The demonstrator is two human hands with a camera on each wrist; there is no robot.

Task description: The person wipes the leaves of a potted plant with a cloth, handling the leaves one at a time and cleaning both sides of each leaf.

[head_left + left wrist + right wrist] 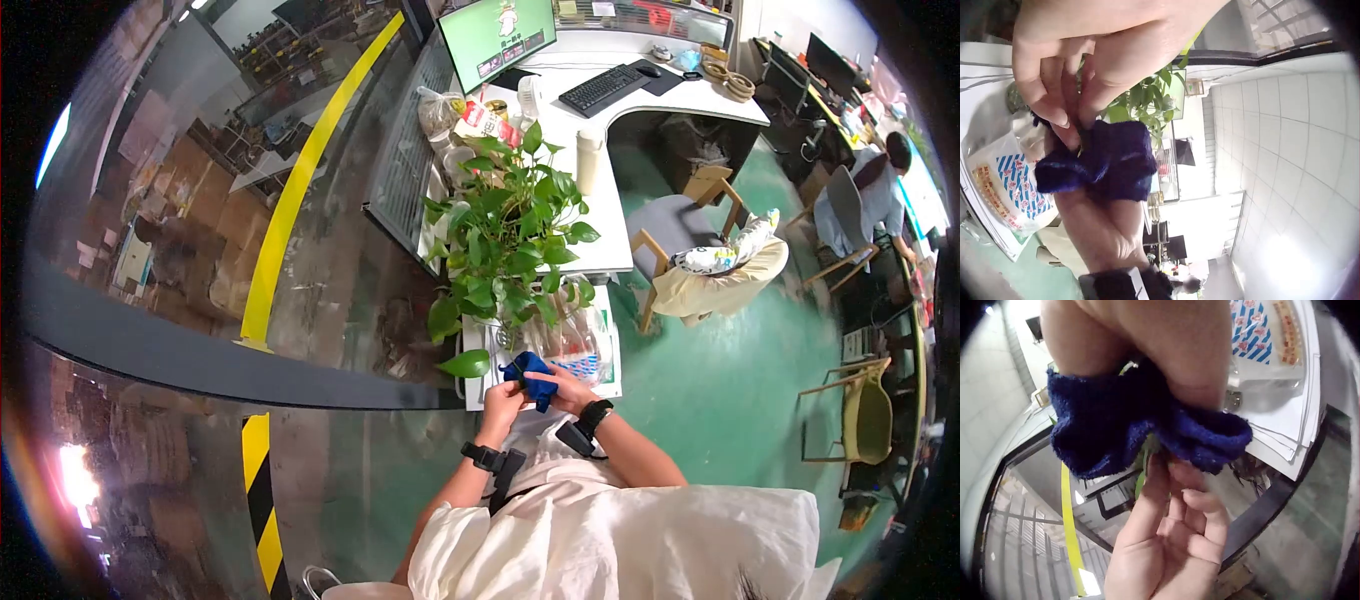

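Observation:
A dark blue fluffy cloth is held between both hands in front of the body, above the papers on the cabinet. The left hand pinches its near part with thumb and fingers; in the left wrist view the left hand comes from above, fingertips on the cloth. The right hand grips the other side. In the right wrist view the right hand has its fingers curled into the cloth, partly hidden by it, while the left hand pinches its lower middle.
A leafy green plant stands just beyond the hands, next to a plastic bag with blue and red print. Behind are a white desk, a monitor and a keyboard. A glass partition with yellow tape is at the left, a chair at the right.

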